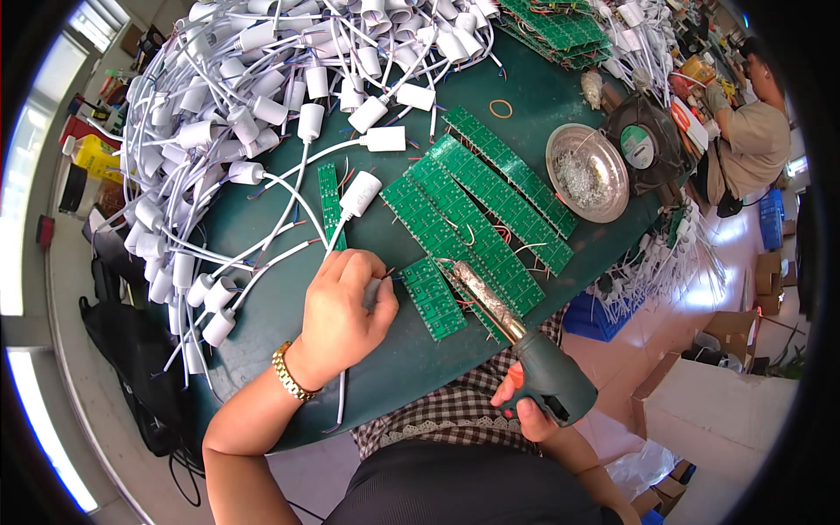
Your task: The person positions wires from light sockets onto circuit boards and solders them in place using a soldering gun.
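My left hand (344, 297), a gold watch at its wrist, is closed in a pinch around the thin wire end of a white cable. A white lamp socket (360, 193) on a white cable lies just beyond its knuckles. The pinched wire tip points at the left edge of a small green circuit board (435, 298). My right hand (532, 409) grips a soldering gun (553, 374) with a dark green body. Its scorched metal barrel slants up and left, the tip over the circuit board panels (464, 223). A narrow green board strip (331, 206) rests behind my left hand.
A large heap of white lamp sockets (254, 114) with cables covers the table's far left. Stacked green boards (560, 35) stand at the back. To the right are a round metal dish (588, 173) and a black fan (646, 144). Another person (752, 131) sits far right.
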The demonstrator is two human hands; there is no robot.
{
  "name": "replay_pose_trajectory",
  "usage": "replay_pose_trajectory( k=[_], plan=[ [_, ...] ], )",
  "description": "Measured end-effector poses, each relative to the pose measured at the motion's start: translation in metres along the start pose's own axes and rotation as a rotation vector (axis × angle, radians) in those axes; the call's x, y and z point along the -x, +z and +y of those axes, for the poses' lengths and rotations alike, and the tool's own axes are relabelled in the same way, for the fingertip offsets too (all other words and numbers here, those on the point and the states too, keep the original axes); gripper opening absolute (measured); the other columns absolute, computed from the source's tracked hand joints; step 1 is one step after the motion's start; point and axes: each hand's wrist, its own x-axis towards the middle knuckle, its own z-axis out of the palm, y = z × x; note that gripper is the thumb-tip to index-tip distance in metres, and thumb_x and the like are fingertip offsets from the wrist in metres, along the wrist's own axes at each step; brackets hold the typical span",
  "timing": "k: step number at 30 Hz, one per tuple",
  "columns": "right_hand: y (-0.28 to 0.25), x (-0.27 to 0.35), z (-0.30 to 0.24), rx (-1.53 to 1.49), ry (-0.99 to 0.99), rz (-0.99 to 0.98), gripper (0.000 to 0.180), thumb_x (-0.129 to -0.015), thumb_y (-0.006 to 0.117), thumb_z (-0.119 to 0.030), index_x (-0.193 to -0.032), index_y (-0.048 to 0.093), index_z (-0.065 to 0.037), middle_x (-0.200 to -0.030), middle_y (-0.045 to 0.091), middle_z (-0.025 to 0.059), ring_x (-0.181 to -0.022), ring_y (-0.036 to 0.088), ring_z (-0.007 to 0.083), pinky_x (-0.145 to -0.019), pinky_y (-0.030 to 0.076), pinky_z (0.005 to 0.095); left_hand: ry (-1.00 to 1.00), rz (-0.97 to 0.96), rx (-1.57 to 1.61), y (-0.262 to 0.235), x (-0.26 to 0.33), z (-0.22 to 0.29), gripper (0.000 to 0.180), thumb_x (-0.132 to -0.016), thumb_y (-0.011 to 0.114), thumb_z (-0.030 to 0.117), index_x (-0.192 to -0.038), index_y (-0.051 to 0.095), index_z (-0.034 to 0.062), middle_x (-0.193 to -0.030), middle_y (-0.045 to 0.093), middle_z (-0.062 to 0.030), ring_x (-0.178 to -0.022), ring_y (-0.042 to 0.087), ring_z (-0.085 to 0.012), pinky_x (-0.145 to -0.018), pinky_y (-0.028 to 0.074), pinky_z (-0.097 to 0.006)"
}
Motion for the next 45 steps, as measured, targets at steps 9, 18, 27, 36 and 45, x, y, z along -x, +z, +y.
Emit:
replay_pose_trajectory(
  k=[9,18,27,36,45],
  plan=[
    [0.0,-0.001,-0.004,-0.021,0.1,-0.033,0.041,-0.088,0.061,-0.023,-0.119,0.047,0.0,-0.092,0.053,0.0123,-0.076,0.058,0.0207,-0.067,0.056,0.0389,-0.007,-0.011,0.034,0.003,-0.002,-0.001,0.016,-0.071,0.065,-0.007,-0.079,0.055,0.0029,-0.082,0.06,-0.0098,-0.077,0.056,-0.0279,-0.07,0.046,-0.036],
    [0.001,-0.002,-0.001,0.074,0.013,-0.047,0.038,-0.087,0.06,-0.02,-0.116,0.049,0.002,-0.092,0.054,0.0123,-0.075,0.059,0.0202,-0.066,0.055,0.037,-0.028,0.01,0.016,0.008,-0.002,-0.002,0.018,-0.069,0.064,-0.007,-0.079,0.052,0.0026,-0.083,0.059,-0.0106,-0.078,0.057,-0.0289,-0.07,0.046,-0.037],
    [0.008,-0.006,-0.001,0.137,0.031,0.066,0.024,-0.071,0.064,-0.002,-0.095,0.064,0.002,-0.084,0.067,0.0085,-0.069,0.066,0.0183,-0.064,0.054,0.028,-0.015,-0.016,-0.032,0.007,-0.001,0.0,0.02,-0.07,0.066,-0.007,-0.082,0.052,0.0024,-0.084,0.059,-0.0114,-0.079,0.057,-0.0304,-0.071,0.046,-0.039],
    [-0.005,-0.001,0.003,0.206,0.067,-0.064,0.041,-0.089,0.062,-0.023,-0.117,0.048,0.003,-0.091,0.057,0.0137,-0.076,0.061,0.0224,-0.068,0.053,0.0359,-0.02,-0.002,-0.047,0.007,-0.001,0.003,0.021,-0.069,0.065,-0.007,-0.08,0.05,0.0026,-0.082,0.057,-0.0111,-0.076,0.055,-0.0308,-0.069,0.045,-0.039],
    [0.002,0.002,0.007,0.28,0.026,0.084,0.029,-0.07,0.067,-0.003,-0.098,0.063,0.001,-0.088,0.068,0.0108,-0.076,0.068,0.0204,-0.066,0.056,0.03,-0.028,-0.014,-0.061,0.01,-0.001,0.002,0.021,-0.065,0.063,-0.007,-0.077,0.049,0.0033,-0.081,0.056,-0.0105,-0.074,0.053,-0.0306,-0.068,0.044,-0.039]
  ],
)
